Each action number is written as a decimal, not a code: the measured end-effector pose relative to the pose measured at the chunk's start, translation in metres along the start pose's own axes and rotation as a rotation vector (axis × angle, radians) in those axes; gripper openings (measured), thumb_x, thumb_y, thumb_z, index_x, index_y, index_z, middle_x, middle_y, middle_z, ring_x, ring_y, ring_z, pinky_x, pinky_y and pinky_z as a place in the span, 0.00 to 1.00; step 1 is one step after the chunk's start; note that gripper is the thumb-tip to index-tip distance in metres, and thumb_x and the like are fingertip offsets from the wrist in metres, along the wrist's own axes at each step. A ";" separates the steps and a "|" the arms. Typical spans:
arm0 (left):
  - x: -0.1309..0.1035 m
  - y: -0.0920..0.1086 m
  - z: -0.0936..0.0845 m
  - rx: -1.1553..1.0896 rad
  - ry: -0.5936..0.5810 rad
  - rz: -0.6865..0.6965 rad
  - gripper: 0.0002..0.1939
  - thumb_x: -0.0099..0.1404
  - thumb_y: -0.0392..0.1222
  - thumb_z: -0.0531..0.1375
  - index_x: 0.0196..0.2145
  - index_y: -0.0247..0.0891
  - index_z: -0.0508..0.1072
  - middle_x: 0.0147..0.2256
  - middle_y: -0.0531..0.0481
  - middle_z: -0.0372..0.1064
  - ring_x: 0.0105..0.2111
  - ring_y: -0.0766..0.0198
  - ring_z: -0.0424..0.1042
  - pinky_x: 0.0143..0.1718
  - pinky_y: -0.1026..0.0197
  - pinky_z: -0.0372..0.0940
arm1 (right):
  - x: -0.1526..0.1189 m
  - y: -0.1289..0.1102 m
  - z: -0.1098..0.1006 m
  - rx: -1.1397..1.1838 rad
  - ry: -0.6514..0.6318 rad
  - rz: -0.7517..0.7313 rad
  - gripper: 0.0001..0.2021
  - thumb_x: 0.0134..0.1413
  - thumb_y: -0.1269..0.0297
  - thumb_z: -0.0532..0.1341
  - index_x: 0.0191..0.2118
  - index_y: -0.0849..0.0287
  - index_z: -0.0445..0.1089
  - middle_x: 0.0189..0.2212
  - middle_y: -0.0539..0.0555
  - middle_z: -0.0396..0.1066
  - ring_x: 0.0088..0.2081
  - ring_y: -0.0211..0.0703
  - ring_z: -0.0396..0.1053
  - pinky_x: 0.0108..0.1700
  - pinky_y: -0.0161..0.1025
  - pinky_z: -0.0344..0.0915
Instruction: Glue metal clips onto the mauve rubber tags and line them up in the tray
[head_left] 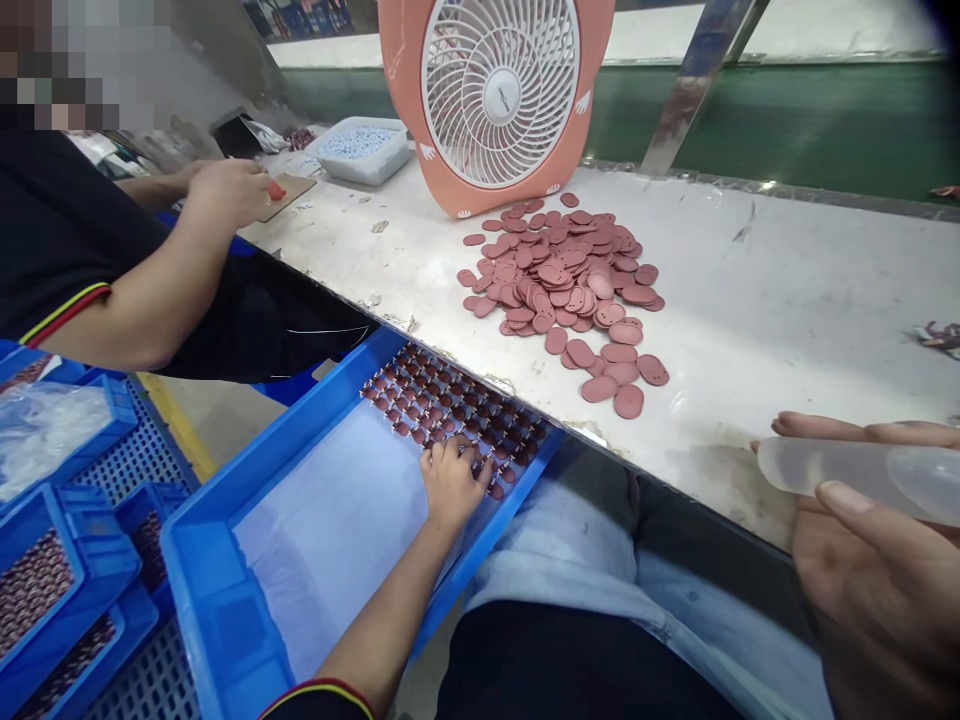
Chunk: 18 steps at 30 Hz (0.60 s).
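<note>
My left hand (452, 487) reaches down into a blue tray (217, 590), fingers curled around a small dark-red piece at the near edge of the rows. Those rows of dark-red pieces (442, 395), with light bits between them, lie on a white sheet (337, 530) lining the tray. At the right edge, my right hand (885, 570) is closed around a translucent plastic bottle (817, 466), held sideways above the table's front edge. A heap of flat, oval reddish pieces (562, 265) lies on the table (750, 330); several show small holes.
An orange fan (502, 100) stands behind the heap. To the left, a co-worker's hand (232, 195) holds something red over a brown board (289, 195). A white tub (364, 150) contains small pale-blue pieces. Blue crates (75, 540) of small parts sit at lower left.
</note>
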<state>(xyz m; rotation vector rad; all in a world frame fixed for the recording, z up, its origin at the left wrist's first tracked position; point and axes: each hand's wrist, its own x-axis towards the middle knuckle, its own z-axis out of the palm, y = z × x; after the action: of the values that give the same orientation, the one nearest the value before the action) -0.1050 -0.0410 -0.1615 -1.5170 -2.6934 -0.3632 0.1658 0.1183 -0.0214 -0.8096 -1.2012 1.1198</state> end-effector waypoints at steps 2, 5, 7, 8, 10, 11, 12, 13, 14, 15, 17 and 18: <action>0.003 0.002 -0.001 -0.003 0.003 0.000 0.12 0.63 0.51 0.60 0.33 0.43 0.78 0.45 0.45 0.74 0.44 0.50 0.66 0.49 0.44 0.54 | 0.001 0.000 0.001 0.016 -0.001 -0.016 0.23 0.34 0.68 0.72 0.41 0.57 0.67 0.35 0.57 0.68 0.40 0.59 0.70 0.46 0.59 0.68; 0.011 0.004 -0.003 -0.021 0.005 0.012 0.11 0.63 0.52 0.60 0.35 0.44 0.78 0.45 0.46 0.73 0.45 0.50 0.65 0.48 0.45 0.54 | 0.002 0.000 0.001 0.027 0.001 -0.017 0.24 0.34 0.68 0.73 0.41 0.58 0.68 0.34 0.56 0.68 0.40 0.58 0.71 0.43 0.53 0.70; 0.017 0.007 -0.002 -0.035 -0.001 0.031 0.10 0.62 0.51 0.61 0.36 0.46 0.78 0.45 0.47 0.73 0.45 0.51 0.65 0.48 0.46 0.54 | 0.002 0.000 0.001 0.022 0.004 -0.005 0.24 0.34 0.68 0.73 0.42 0.57 0.68 0.35 0.57 0.69 0.40 0.59 0.70 0.43 0.53 0.70; 0.020 0.008 -0.001 -0.040 -0.006 0.042 0.09 0.62 0.51 0.61 0.35 0.46 0.78 0.45 0.48 0.73 0.45 0.52 0.66 0.47 0.47 0.54 | 0.002 0.001 0.000 0.011 0.005 0.001 0.24 0.34 0.67 0.73 0.42 0.57 0.67 0.35 0.57 0.69 0.41 0.59 0.70 0.43 0.54 0.69; 0.025 0.011 0.002 -0.046 -0.015 0.060 0.07 0.62 0.49 0.62 0.32 0.46 0.78 0.43 0.48 0.73 0.45 0.52 0.66 0.47 0.47 0.54 | 0.002 0.001 -0.001 -0.010 0.008 -0.004 0.23 0.34 0.66 0.72 0.41 0.56 0.68 0.35 0.56 0.68 0.40 0.60 0.70 0.45 0.56 0.68; 0.027 0.012 0.003 -0.046 -0.018 0.065 0.07 0.61 0.48 0.62 0.31 0.46 0.78 0.42 0.48 0.73 0.45 0.52 0.66 0.48 0.47 0.54 | 0.002 0.001 -0.001 -0.019 0.010 -0.011 0.23 0.34 0.66 0.72 0.41 0.56 0.68 0.35 0.56 0.67 0.40 0.60 0.70 0.46 0.57 0.68; 0.028 0.013 0.005 -0.046 -0.020 0.067 0.07 0.61 0.48 0.62 0.30 0.45 0.78 0.41 0.48 0.73 0.44 0.51 0.66 0.48 0.46 0.54 | 0.002 0.001 -0.001 -0.026 0.010 -0.016 0.23 0.34 0.66 0.72 0.41 0.56 0.68 0.35 0.56 0.67 0.40 0.60 0.70 0.46 0.58 0.67; 0.029 0.014 0.005 -0.047 -0.019 0.066 0.07 0.61 0.47 0.62 0.30 0.45 0.78 0.40 0.47 0.73 0.44 0.51 0.66 0.47 0.46 0.54 | 0.002 0.001 -0.001 -0.027 0.008 -0.020 0.23 0.34 0.66 0.71 0.41 0.56 0.68 0.35 0.56 0.67 0.40 0.60 0.70 0.47 0.58 0.67; 0.029 0.014 0.005 -0.048 -0.017 0.064 0.07 0.61 0.48 0.62 0.30 0.45 0.78 0.40 0.47 0.73 0.44 0.51 0.66 0.47 0.46 0.54 | 0.002 0.001 -0.001 -0.029 0.000 -0.018 0.23 0.34 0.66 0.71 0.41 0.57 0.67 0.35 0.57 0.67 0.40 0.61 0.70 0.47 0.59 0.66; 0.029 0.013 0.004 -0.050 -0.013 0.059 0.07 0.62 0.48 0.62 0.30 0.45 0.78 0.41 0.47 0.73 0.44 0.51 0.66 0.47 0.46 0.54 | 0.002 0.001 0.000 -0.032 -0.007 -0.016 0.23 0.34 0.66 0.71 0.41 0.57 0.67 0.36 0.59 0.68 0.40 0.61 0.70 0.47 0.60 0.66; 0.026 0.008 0.000 -0.054 0.005 0.039 0.08 0.62 0.50 0.61 0.33 0.46 0.78 0.43 0.47 0.73 0.45 0.51 0.66 0.47 0.46 0.54 | 0.003 0.000 -0.001 -0.040 -0.008 -0.012 0.23 0.34 0.66 0.70 0.42 0.56 0.66 0.36 0.60 0.69 0.41 0.61 0.70 0.47 0.60 0.65; 0.024 0.004 -0.004 -0.054 0.018 0.021 0.09 0.63 0.51 0.61 0.35 0.46 0.78 0.44 0.47 0.73 0.45 0.51 0.66 0.48 0.46 0.54 | 0.003 0.001 -0.001 -0.044 -0.003 -0.016 0.23 0.34 0.65 0.70 0.41 0.56 0.66 0.35 0.59 0.69 0.40 0.61 0.70 0.46 0.60 0.66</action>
<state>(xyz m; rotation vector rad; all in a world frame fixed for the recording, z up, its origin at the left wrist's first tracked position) -0.1139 -0.0198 -0.1537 -1.5463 -2.6728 -0.4504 0.1667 0.1216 -0.0211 -0.8305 -1.2364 1.0859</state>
